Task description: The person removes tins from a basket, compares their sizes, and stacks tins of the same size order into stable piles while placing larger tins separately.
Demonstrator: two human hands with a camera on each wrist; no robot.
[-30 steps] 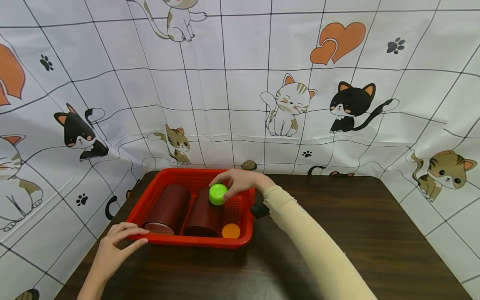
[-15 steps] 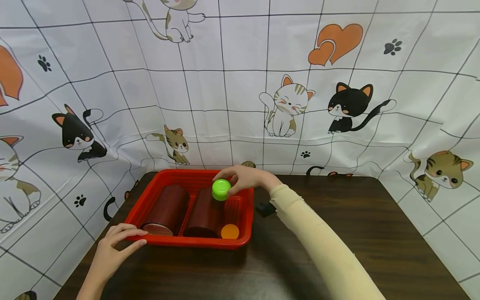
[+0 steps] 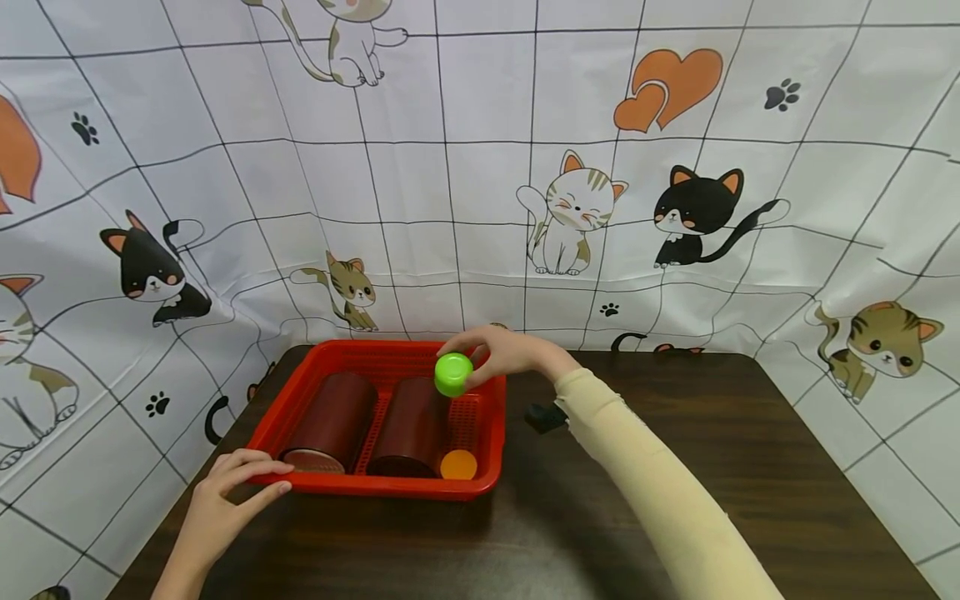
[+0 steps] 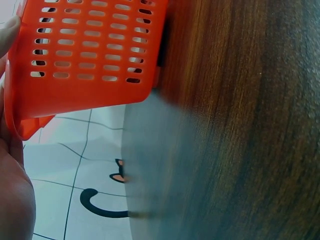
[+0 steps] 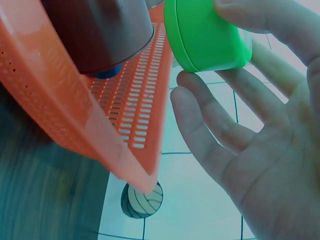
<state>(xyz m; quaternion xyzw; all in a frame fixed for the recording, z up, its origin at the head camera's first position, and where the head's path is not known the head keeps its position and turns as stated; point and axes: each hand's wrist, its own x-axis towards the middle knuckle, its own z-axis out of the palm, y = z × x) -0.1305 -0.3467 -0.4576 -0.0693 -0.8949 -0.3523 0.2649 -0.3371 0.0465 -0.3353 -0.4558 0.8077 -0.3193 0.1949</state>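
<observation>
My right hand [image 3: 498,352] pinches a small round green tub [image 3: 453,375] between thumb and fingers, above the back right part of a red plastic basket [image 3: 360,482]. The right wrist view shows the green tub [image 5: 212,37] from its side, clear of the basket's wall. My left hand [image 3: 225,500] grips the basket's rim at its near left corner. In the basket lie two dark brown cylinders, the left cylinder [image 3: 332,421] and the right cylinder [image 3: 410,429]. An orange round piece [image 3: 459,465] sits in the near right corner.
The basket stands on a dark wooden table [image 3: 637,467]. A white sheet [image 3: 480,192] with printed cats hangs behind and at the sides. Something blue [image 5: 107,72] shows under a brown cylinder in the right wrist view. A black device [image 3: 545,417] is at my right wrist.
My right hand has risen and moved to the right with the green tub, off the right brown cylinder. My left hand has stayed on the basket's rim.
</observation>
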